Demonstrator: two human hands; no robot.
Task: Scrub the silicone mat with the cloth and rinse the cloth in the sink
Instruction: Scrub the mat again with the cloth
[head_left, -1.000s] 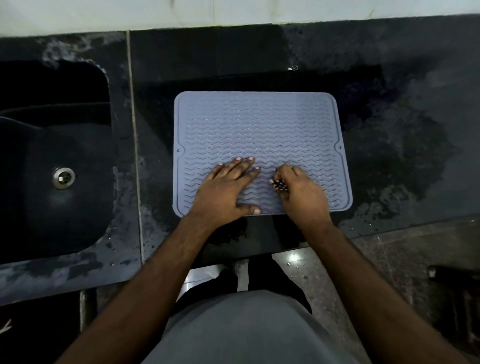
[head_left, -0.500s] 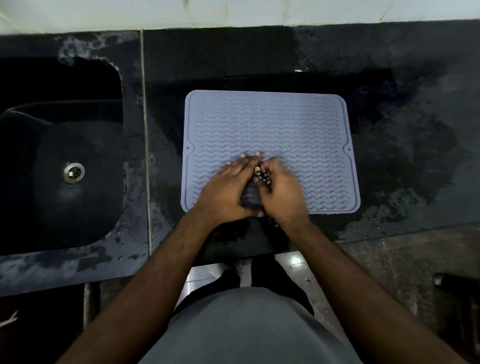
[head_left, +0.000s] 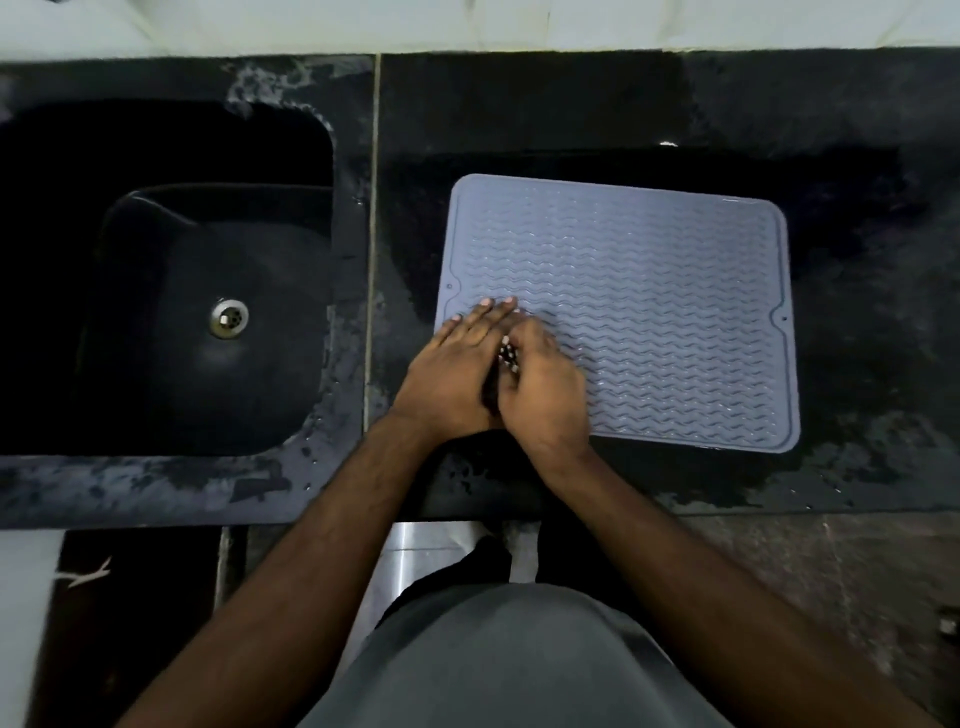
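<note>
The silicone mat (head_left: 623, 312) lies flat on the wet black counter (head_left: 857, 156), well to the right of the sink (head_left: 156, 260), with both hands on the corner of the mat nearest the sink and the person. Judging by the wet sheen on the mat and the water spread on the counter around it, scrubbing seems to be under way, though how much of the mat has been covered cannot be told. The rinse looks still to come: the sink basin holds no cloth, no water is seen running, and the drain (head_left: 229, 318) sits bare.

The cloth (head_left: 508, 356) is only a small dark, speckled wad showing in the gap between the two hands, over the mat's near part and well away from the sink. The right hand (head_left: 545, 389) has its fingers curled over the wad and appears to grip it. The left hand (head_left: 457, 374) lies beside it, touching it, with fingers stretched forward and flat on the mat; whether its hidden thumb also pinches the cloth cannot be told.
</note>
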